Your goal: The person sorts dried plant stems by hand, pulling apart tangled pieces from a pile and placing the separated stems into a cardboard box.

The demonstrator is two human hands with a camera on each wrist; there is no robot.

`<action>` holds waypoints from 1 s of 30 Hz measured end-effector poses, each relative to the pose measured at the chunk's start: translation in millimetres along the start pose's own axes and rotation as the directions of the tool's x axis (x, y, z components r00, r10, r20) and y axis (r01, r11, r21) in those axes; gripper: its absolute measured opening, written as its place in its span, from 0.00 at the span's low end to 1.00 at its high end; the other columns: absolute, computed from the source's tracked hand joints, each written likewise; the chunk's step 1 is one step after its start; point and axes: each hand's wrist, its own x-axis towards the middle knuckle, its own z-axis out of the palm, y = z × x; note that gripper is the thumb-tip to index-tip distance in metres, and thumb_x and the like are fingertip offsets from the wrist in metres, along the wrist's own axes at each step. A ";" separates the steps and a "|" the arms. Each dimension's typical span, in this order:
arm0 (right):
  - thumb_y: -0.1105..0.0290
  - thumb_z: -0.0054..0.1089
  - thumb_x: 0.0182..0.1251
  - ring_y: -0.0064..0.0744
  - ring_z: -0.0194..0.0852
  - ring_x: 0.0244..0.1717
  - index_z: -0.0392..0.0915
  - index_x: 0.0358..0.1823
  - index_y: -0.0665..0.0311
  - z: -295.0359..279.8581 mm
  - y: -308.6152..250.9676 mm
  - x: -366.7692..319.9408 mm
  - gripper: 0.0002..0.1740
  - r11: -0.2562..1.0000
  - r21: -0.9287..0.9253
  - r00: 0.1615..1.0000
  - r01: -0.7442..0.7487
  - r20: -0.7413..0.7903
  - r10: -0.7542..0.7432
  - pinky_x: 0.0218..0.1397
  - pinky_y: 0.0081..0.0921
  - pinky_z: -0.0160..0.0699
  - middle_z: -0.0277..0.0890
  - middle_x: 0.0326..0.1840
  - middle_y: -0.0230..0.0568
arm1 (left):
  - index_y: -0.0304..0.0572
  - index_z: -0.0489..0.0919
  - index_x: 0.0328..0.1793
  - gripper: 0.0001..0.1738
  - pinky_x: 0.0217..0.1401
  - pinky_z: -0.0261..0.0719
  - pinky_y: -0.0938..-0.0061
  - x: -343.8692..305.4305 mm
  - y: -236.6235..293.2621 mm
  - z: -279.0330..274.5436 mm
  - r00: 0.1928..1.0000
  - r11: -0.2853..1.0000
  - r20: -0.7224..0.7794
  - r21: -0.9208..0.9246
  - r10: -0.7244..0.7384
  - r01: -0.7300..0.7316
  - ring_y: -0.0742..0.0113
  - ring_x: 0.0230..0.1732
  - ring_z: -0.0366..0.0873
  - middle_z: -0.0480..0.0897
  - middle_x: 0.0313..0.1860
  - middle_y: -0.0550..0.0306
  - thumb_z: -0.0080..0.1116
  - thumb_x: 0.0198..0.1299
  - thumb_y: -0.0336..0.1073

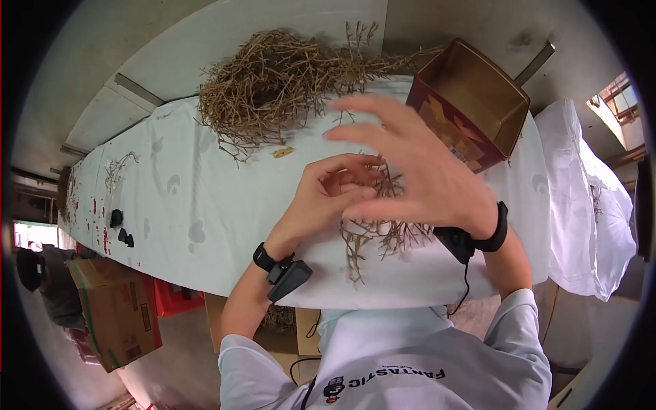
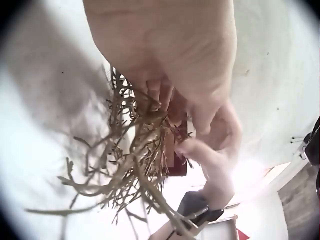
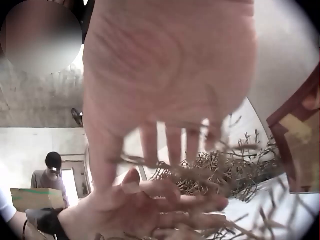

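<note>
In the head view, the left hand (image 1: 331,191) has its fingers curled round a small bunch of dry twigs (image 1: 403,236) above the white cloth. Its branching ends spread below and to the right. The left wrist view shows the bunch (image 2: 145,155) at the fingers of the left hand (image 2: 170,55). Raised over the bunch is the right hand (image 1: 427,164), its fingers spread apart and bent slightly, with nothing gripped. From the right wrist, the right hand (image 3: 170,75) is close above the left hand (image 3: 140,205), and blurred twigs cross in front of it.
A tangled twig pile (image 1: 273,89) lies at the back of the cloth-covered table (image 1: 225,266). Right of it stands a dark red box (image 1: 451,130) with a gold inside. Small black objects (image 1: 117,218) lie far left. Another person (image 3: 50,177) is beside a cardboard box (image 3: 37,199).
</note>
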 end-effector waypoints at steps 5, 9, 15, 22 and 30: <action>0.69 0.70 0.59 0.49 0.74 0.54 0.78 0.50 0.65 -28.7 15.4 -17.8 0.19 0.936 -0.116 0.734 -0.331 0.592 0.333 0.51 0.40 0.73 0.73 0.60 0.43 | 0.36 0.78 0.56 0.18 0.65 0.78 0.64 -3.4 -3.1 4.1 0.998 0.940 0.067 0.340 0.000 -0.023 0.55 0.62 0.80 0.77 0.66 0.45 0.66 0.60 0.30; 0.69 0.71 0.57 0.52 0.73 0.55 0.80 0.45 0.66 -37.2 15.5 -48.3 0.16 0.810 -0.295 0.611 -0.508 0.539 0.580 0.54 0.42 0.73 0.74 0.58 0.45 | 0.40 0.78 0.61 0.27 0.72 0.73 0.62 -6.7 10.3 9.5 0.974 0.667 0.193 0.712 0.116 -0.221 0.49 0.67 0.76 0.75 0.69 0.46 0.68 0.51 0.29; 0.70 0.70 0.57 0.49 0.73 0.56 0.77 0.34 0.67 -12.1 3.2 -87.9 0.11 0.882 -0.361 0.910 -0.304 0.163 0.381 0.53 0.44 0.73 0.76 0.57 0.47 | 0.40 0.74 0.62 0.36 0.57 0.80 0.63 -9.8 20.7 13.4 0.947 0.256 0.213 0.927 0.239 -0.273 0.49 0.53 0.80 0.74 0.65 0.47 0.72 0.43 0.34; 0.74 0.67 0.56 0.46 0.76 0.47 0.67 0.22 0.68 -22.8 5.6 -105.1 0.15 0.947 -0.259 0.937 -0.191 0.239 0.255 0.45 0.42 0.74 0.77 0.43 0.44 | 0.36 0.77 0.49 0.21 0.49 0.79 0.73 -10.1 37.0 -14.5 0.962 0.447 -0.197 0.855 -0.190 0.263 0.66 0.43 0.81 0.80 0.45 0.54 0.72 0.50 0.31; 0.82 0.64 0.54 0.43 0.74 0.29 0.60 0.20 0.68 -52.2 -7.0 -131.3 0.17 0.861 -0.248 0.853 -0.444 0.178 0.491 0.32 0.30 0.72 0.74 0.26 0.41 | 0.32 0.80 0.40 0.08 0.46 0.79 0.77 -8.5 31.0 -25.8 0.994 0.731 -0.106 0.675 -0.033 0.096 0.73 0.38 0.81 0.83 0.35 0.59 0.68 0.56 0.25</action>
